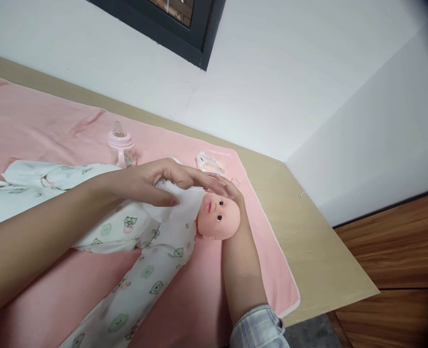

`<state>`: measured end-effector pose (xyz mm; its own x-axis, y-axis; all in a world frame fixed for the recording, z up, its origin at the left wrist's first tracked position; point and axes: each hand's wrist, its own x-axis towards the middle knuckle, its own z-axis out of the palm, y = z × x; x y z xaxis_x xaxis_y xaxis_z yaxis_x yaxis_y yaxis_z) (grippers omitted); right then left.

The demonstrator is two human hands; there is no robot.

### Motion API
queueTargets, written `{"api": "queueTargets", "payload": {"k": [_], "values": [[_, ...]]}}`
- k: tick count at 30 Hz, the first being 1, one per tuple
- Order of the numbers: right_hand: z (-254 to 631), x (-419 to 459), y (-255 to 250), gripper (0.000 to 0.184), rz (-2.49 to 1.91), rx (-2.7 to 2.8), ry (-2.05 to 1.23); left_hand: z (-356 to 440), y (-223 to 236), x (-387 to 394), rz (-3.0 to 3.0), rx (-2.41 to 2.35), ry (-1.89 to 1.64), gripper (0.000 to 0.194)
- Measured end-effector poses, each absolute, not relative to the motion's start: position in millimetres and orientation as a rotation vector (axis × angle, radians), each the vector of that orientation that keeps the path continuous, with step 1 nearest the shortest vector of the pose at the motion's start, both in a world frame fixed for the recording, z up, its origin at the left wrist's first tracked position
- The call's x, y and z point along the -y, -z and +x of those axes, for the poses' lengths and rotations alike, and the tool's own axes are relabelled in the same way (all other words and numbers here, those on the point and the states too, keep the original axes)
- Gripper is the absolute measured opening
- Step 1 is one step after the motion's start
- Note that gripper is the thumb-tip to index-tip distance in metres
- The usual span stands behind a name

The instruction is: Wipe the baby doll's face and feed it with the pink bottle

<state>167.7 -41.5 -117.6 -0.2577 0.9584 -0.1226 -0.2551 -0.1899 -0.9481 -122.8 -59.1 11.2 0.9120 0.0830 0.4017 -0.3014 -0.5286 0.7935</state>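
Soft, even light; dark right corners

Your head view was moderately bright under diffuse light; its source could not be placed. The white wall (257, 96) read brightest, greying toward the right. A soft shadow lay on the pink blanket (184, 299) beside your right forearm (243, 270). You had mild sheen on the doll's head (231, 217) and small glints on the clear bottle (120, 140). Black vignetting cut your top right corner and darkened the lower right. Your left forearm (28, 261) looked slightly soft; lettering on the blanket's edge was too small to read.
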Motion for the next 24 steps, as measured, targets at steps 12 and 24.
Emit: {"api": "queueTargets", "payload": {"k": [12,24], "values": [[164,40,117,0.037,-1.009,1.030,-1.617,-124,-7,60,1.969,0.051,-0.430,0.033],[164,39,120,0.042,-1.005,1.031,-1.617,-111,4,61,2.168,-0.206,-0.377,0.011]]}}
